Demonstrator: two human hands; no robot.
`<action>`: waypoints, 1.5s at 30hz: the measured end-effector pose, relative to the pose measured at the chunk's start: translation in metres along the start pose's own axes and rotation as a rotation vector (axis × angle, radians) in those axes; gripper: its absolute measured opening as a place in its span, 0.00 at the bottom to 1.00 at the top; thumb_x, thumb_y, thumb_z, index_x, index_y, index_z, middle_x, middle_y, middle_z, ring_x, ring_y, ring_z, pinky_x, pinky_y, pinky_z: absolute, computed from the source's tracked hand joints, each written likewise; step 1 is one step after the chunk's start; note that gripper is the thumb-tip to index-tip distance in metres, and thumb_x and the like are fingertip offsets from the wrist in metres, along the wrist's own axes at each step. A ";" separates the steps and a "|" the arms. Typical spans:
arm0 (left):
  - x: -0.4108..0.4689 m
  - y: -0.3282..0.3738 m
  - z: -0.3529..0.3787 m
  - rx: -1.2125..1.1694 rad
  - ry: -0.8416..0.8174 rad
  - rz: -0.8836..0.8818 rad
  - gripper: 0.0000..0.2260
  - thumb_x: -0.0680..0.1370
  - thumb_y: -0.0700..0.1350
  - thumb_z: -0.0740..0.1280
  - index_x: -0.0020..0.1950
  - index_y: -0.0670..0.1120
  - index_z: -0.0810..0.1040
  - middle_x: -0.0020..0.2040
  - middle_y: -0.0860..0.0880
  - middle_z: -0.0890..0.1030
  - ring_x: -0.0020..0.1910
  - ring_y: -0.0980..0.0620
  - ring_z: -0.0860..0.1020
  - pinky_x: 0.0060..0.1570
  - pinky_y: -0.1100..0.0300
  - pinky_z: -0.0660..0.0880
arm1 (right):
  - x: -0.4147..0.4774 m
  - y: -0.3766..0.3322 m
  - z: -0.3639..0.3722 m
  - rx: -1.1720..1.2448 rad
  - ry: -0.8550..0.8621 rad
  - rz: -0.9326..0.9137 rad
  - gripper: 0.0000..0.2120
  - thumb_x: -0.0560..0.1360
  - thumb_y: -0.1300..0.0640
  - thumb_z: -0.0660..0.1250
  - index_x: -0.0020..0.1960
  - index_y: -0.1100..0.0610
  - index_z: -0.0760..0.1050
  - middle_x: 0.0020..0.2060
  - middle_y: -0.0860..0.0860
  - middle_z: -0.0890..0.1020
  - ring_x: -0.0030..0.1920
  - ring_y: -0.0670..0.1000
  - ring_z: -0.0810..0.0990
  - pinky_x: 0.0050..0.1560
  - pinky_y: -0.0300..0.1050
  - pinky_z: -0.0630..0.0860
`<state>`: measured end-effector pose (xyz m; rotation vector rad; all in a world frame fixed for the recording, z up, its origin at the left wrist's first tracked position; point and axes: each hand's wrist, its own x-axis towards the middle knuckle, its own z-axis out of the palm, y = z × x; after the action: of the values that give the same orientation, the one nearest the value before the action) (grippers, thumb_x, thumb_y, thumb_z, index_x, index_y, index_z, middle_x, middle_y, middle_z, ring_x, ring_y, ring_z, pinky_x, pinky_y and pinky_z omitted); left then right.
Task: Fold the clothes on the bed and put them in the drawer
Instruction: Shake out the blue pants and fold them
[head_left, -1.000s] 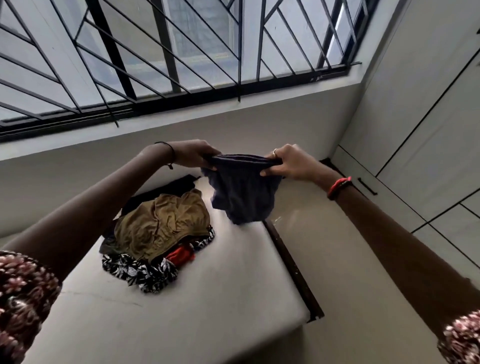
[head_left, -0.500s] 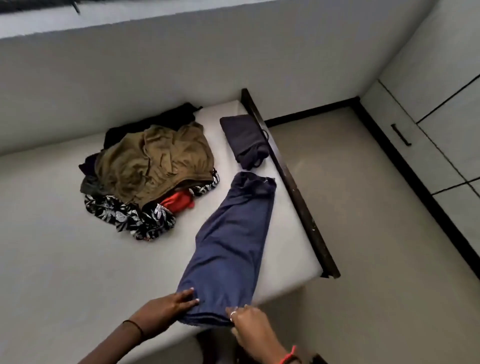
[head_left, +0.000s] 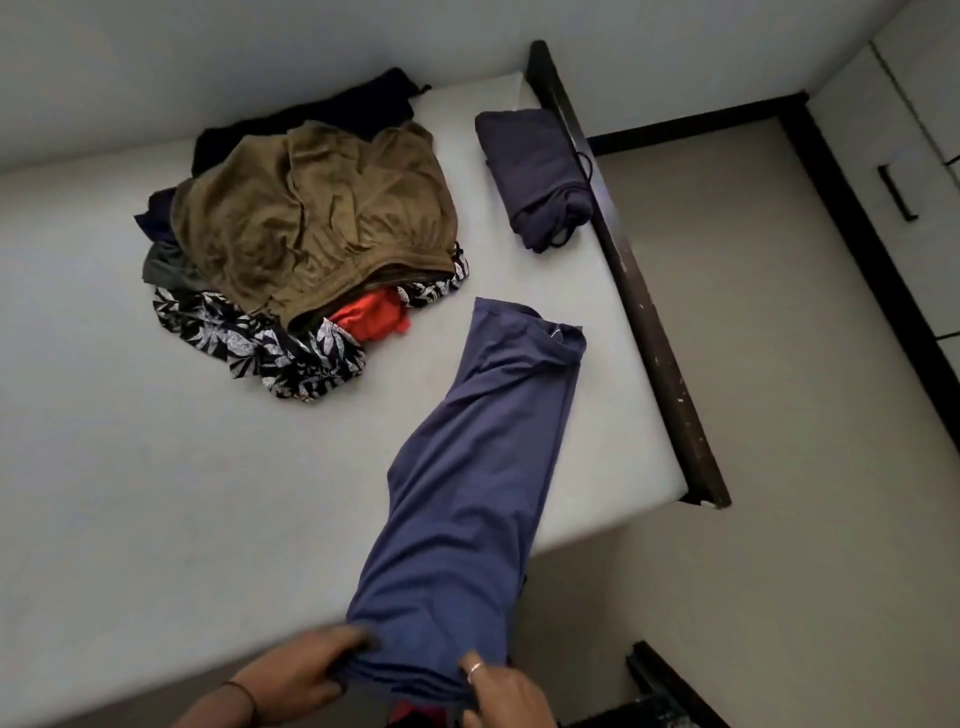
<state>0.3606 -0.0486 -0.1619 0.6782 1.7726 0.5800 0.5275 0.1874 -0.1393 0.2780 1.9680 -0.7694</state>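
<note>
Long blue trousers (head_left: 467, 493) lie stretched along the white bed (head_left: 130, 493), folded lengthwise, their far end near the bed's right side. My left hand (head_left: 298, 675) grips their near left corner at the bed's front edge. My right hand (head_left: 501, 693) pinches the near right corner. A folded dark blue garment (head_left: 535, 176) lies at the bed's far right corner. A heap of unfolded clothes (head_left: 306, 234) sits further back on the left: an olive piece on top, with black-and-white floral, red and black pieces under it.
A dark wooden bed rail (head_left: 639, 312) runs along the right side of the mattress. White drawer fronts with a black handle (head_left: 896, 192) line the right wall. Bare floor (head_left: 753, 467) lies between bed and drawers. A dark object (head_left: 660, 686) stands at the bottom right.
A second ago I held the blue trousers up before the window. They now lie flat on the bed, and both hands have gathered the near end slightly tighter.
</note>
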 end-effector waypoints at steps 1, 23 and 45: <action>0.003 0.004 0.012 0.050 -0.070 -0.035 0.32 0.67 0.54 0.59 0.59 0.82 0.47 0.64 0.64 0.71 0.59 0.64 0.74 0.58 0.72 0.68 | 0.003 0.006 -0.005 0.109 0.146 -0.022 0.26 0.75 0.49 0.60 0.72 0.43 0.58 0.69 0.47 0.69 0.65 0.50 0.71 0.62 0.39 0.67; 0.219 0.030 -0.090 0.055 0.294 -0.321 0.16 0.79 0.54 0.62 0.58 0.43 0.76 0.56 0.42 0.78 0.54 0.45 0.76 0.52 0.55 0.71 | 0.171 0.119 -0.148 0.747 0.468 0.140 0.02 0.76 0.57 0.68 0.46 0.56 0.78 0.38 0.47 0.80 0.34 0.40 0.78 0.42 0.41 0.74; 0.412 0.155 -0.195 0.752 0.017 0.232 0.12 0.74 0.42 0.68 0.58 0.43 0.77 0.52 0.41 0.78 0.52 0.41 0.76 0.48 0.53 0.70 | 0.226 0.178 -0.366 -0.041 0.583 -0.119 0.18 0.68 0.68 0.73 0.57 0.63 0.79 0.56 0.61 0.78 0.57 0.59 0.75 0.57 0.45 0.69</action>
<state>0.1008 0.3388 -0.2805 1.4060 1.9338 0.0413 0.2403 0.5250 -0.2820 0.3957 2.5649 -0.7803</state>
